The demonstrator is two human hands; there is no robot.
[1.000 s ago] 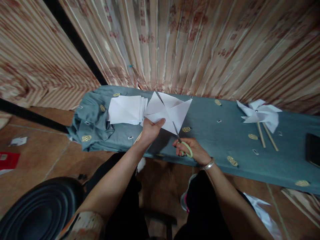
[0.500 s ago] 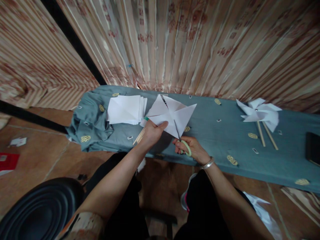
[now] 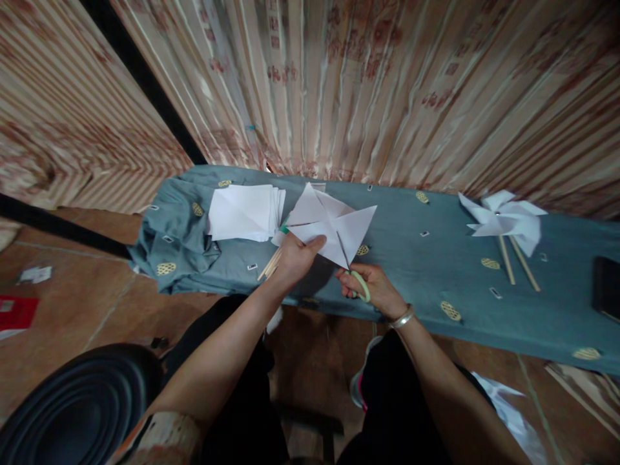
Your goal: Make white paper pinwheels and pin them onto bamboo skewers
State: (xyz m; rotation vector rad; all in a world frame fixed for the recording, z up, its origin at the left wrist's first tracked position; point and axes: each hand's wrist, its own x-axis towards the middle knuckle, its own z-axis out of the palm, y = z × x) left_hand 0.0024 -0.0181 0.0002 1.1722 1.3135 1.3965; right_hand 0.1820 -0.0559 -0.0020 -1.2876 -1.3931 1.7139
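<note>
My left hand [image 3: 296,258] pinches a white sheet of paper [image 3: 325,210] by its lower left edge, thumb on top. Slits run from the sheet's corners toward its middle. In my right hand [image 3: 371,284] is a pair of scissors [image 3: 361,286] with pale green handles; the blades lie in the slit at the near corner. A stack of white paper squares [image 3: 242,213] lies left of the held sheet. Thin wooden sticks [image 3: 270,265] lie beside my left hand, partly hidden by it. Something green shows at the sheet's left edge.
White paper pinwheels [image 3: 506,219] with wooden sticks lie at the right of the cloth-covered table [image 3: 416,271]. A dark object [image 3: 606,287] sits at the far right edge. A black round stool [image 3: 80,407] stands at lower left, and a pleated curtain [image 3: 310,90] hangs behind the table.
The sheet has tipped slightly and its slit edges have drawn closer together, its right corner dropping a little. Both hands stay in nearly the same place.
</note>
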